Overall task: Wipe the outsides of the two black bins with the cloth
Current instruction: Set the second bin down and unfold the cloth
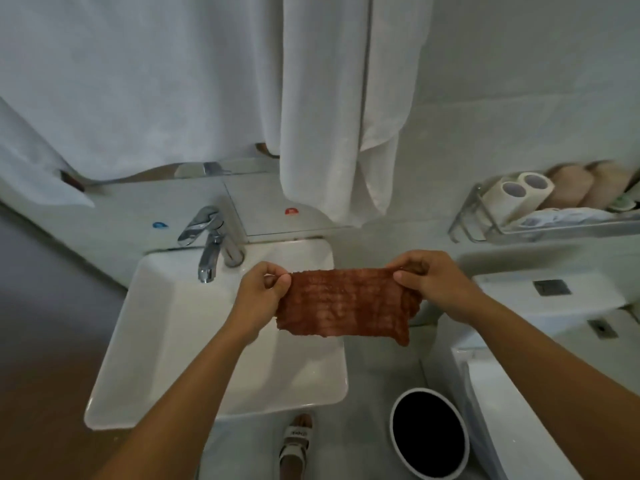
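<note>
Both hands holding the brown cloth (343, 301) stretched out over the sink, bin sitting on the floor below.

So the left hand (261, 294) is pinching the top left corner of the cloth between thumb and fingers, and the right hand (427, 280) has the top right corner pinched the same way, fingers curled over the edge. The cloth hangs flat between them like a little banner, up above the right side of the white sink (145, 368), not touching it. The chrome tap (209, 244) is just left of the left hand. One bin (429, 434) is in view, low right on the floor between sink and toilet (519, 393), round with a pale rim and black inside, well below the cloth. A sandalled foot (294, 441) stands just left of it. White towels (332, 98) hang behind.
</note>
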